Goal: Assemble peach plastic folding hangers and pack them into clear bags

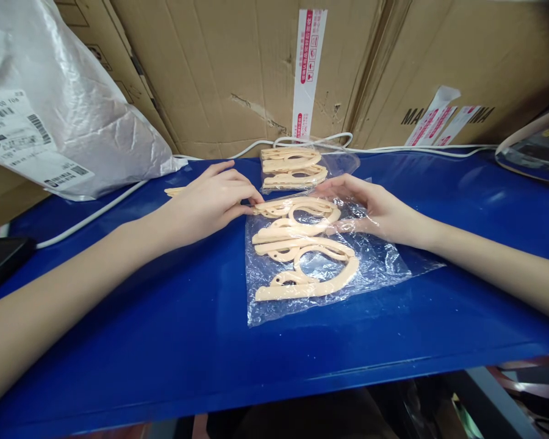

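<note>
A clear plastic bag (375, 268) lies on the blue table (165, 329), with several beige plastic hangers (302, 250) in or on it. My left hand (210, 201) pinches the end of the topmost hanger at the bag's left edge. My right hand (375, 207) is partly inside the bag's opening, fingers curled on the other end of that hanger and the film. A second filled bag of beige hangers (295, 167) lies just behind, near the boxes.
Cardboard boxes (256, 67) wall off the back of the table. A grey mailing bag (59, 110) sits at the left, and a white cable (96, 213) runs along the back. A dark device (0, 259) lies at the left edge; another object (540, 146) is at the right.
</note>
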`<state>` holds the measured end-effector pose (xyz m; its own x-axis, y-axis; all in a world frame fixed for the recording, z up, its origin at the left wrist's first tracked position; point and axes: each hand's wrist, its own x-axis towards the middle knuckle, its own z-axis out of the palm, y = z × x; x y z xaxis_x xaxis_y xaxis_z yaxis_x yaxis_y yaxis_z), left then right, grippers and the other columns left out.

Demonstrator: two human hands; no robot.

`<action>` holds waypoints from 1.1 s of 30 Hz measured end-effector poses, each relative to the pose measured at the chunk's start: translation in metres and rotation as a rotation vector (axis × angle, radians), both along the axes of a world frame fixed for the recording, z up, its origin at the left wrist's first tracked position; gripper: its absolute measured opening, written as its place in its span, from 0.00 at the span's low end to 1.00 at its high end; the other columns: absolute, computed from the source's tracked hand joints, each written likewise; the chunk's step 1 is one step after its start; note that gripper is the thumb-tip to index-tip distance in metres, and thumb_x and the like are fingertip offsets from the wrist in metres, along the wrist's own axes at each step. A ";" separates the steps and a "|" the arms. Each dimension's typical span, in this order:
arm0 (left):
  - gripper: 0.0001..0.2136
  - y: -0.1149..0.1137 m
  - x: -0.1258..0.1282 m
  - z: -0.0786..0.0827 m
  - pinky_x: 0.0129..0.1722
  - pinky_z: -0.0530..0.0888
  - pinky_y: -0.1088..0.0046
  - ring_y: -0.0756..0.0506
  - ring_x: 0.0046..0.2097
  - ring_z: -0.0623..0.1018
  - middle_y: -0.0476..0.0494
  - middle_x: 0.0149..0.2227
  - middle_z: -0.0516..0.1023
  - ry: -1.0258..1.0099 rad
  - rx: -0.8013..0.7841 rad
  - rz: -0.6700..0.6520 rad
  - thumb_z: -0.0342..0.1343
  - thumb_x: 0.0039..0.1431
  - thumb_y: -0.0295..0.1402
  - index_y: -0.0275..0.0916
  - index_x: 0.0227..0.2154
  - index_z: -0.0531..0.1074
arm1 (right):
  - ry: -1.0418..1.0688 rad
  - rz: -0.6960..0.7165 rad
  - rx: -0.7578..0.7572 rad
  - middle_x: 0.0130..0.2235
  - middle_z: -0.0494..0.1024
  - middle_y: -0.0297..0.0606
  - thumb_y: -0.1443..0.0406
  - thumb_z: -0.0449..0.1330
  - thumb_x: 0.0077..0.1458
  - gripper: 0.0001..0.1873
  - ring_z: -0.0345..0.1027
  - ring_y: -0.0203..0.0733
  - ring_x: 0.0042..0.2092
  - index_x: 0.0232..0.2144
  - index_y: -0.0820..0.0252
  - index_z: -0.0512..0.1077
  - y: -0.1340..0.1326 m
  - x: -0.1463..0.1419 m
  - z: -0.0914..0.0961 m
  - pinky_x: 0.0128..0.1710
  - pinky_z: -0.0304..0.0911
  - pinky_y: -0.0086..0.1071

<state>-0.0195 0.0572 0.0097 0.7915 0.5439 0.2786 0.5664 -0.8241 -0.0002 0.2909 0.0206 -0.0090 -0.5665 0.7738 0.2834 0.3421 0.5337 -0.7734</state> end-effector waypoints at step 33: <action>0.19 -0.003 0.002 0.000 0.61 0.61 0.51 0.39 0.52 0.73 0.41 0.48 0.78 0.028 -0.025 0.038 0.41 0.69 0.40 0.42 0.51 0.73 | -0.196 -0.156 0.236 0.50 0.77 0.47 0.46 0.67 0.48 0.37 0.72 0.54 0.48 0.55 0.60 0.66 -0.005 -0.003 -0.005 0.47 0.67 0.46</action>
